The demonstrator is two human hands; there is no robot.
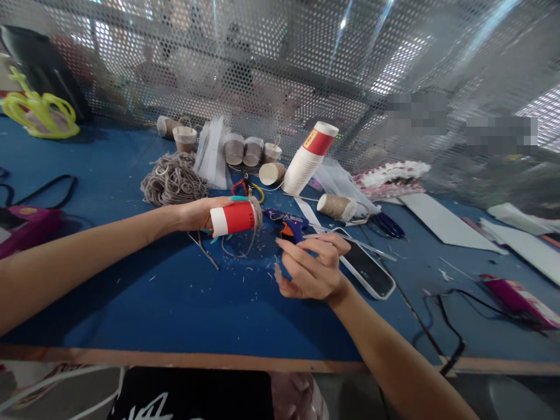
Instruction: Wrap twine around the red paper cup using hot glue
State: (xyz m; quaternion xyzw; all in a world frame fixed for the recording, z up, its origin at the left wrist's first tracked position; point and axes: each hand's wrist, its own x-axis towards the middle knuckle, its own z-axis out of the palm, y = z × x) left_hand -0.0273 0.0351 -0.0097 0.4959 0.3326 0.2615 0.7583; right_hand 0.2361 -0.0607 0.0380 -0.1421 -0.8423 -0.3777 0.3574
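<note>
My left hand [199,214] is closed around a red and white paper cup [234,218], held on its side above the table. Grey cord [258,213] circles the cup's right end, and a loose strand hangs below it. My right hand [310,265] is a little to the right of the cup, its fingers bent and apart, with nothing visible in its grasp. Just beyond those fingers is a blue glue gun [297,228] with an orange trigger; whether the fingertips touch it is unclear.
A heap of grey cord [175,179], scissors [247,189], a stack of paper cups [306,163] and cord-wrapped cups [336,206] stand behind. A phone [367,268] lies right of my right hand. Magenta glue guns [520,297] and black cables [450,326] lie toward the sides.
</note>
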